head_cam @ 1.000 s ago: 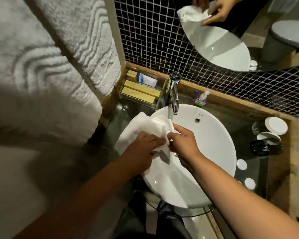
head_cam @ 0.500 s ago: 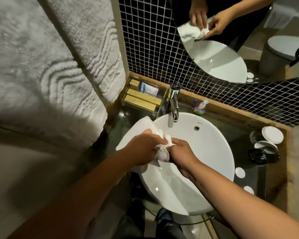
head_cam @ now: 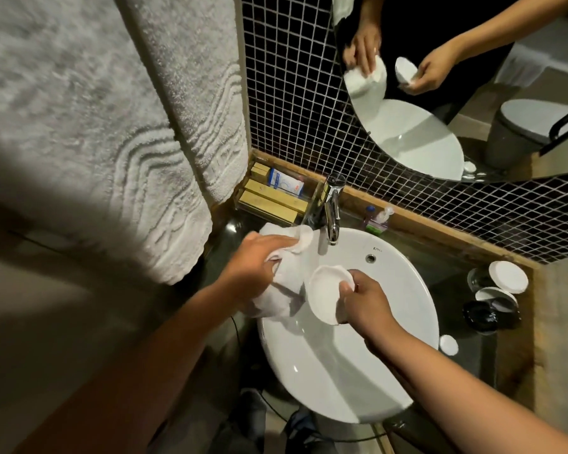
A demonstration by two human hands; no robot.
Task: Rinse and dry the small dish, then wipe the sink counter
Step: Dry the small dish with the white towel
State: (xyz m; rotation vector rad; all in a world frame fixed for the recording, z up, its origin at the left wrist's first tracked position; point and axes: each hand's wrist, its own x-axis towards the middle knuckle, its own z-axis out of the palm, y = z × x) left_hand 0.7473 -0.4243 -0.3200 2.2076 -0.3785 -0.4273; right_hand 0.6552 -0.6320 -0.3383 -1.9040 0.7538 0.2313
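Observation:
My right hand (head_cam: 363, 301) holds a small white round dish (head_cam: 325, 291) by its right rim, tilted on edge over the white basin (head_cam: 341, 371). My left hand (head_cam: 253, 267) grips a white cloth (head_cam: 282, 290) bunched over the basin's left rim, just left of the dish and apart from it. The chrome tap (head_cam: 332, 211) stands behind both hands, with a thin stream of water below its spout. Dark glass counter (head_cam: 473, 348) surrounds the basin.
A clear tray of boxes (head_cam: 276, 194) sits at the back left corner. A small bottle (head_cam: 376, 219) stands behind the tap. White lids and dark jars (head_cam: 492, 296) crowd the right counter, with a small white disc (head_cam: 449, 345) nearby. Grey towels (head_cam: 112, 126) hang left. A mirror (head_cam: 456, 77) hangs above.
The hands have separated: the cloth that wrapped the dish has come off to the left in my left hand, and the bare dish now shows in my right hand.

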